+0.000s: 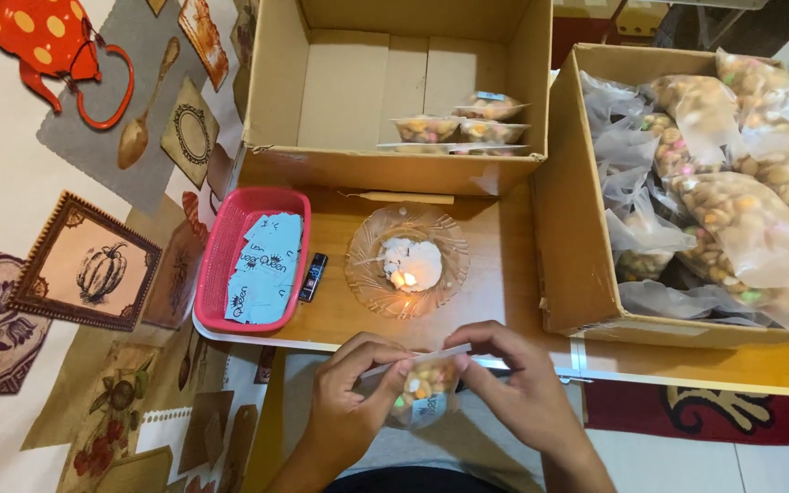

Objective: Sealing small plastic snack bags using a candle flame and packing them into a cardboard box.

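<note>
My left hand point(344, 406) and my right hand point(518, 388) together hold a small clear bag of mixed nuts and coloured candies point(422, 394) at its top edge, low in the middle of the head view. A blue-and-white paper label shows inside the bag. Just beyond the bag, a lit candle stub point(406, 277) burns in a clear glass dish point(363, 265) on the low wooden table point(504, 274).
A pink basket point(221, 246) of pale blue paper labels sits left of the dish, a black lighter point(312, 277) beside it. Behind stands an open cardboard box point(276, 91) with a few sealed bags. A second box point(563, 228) at right holds large snack bags. A patterned mat covers the floor at left.
</note>
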